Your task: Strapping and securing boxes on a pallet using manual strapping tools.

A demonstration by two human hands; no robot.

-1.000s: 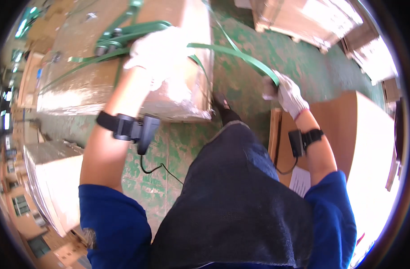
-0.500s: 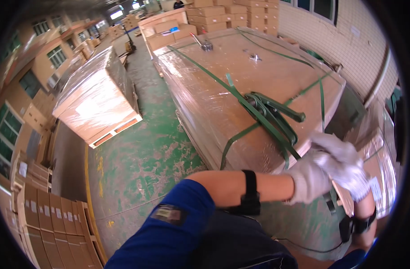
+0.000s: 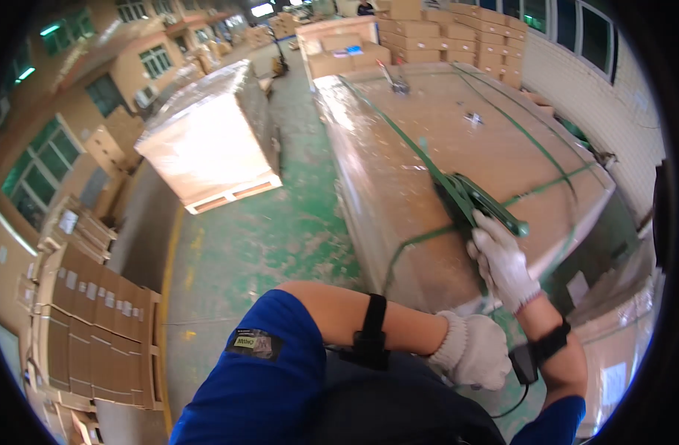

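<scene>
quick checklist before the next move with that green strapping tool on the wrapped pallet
1. Right hand in white knit glove grips the green strapping tool: ok.
2. Left hand, gloved, away from the tool, near the load's edge: ok.
3. Green plastic strap lies flat along the top of the large film-wrapped cardboard load: ok.
4. Strap tension: cannot tell.
5. Strap seated in the tool: cannot tell, the glove hides it.
6. Green painted floor beside the load: ok.

White knit gloves, black wrist straps with a cabled device, blue sleeves.
</scene>
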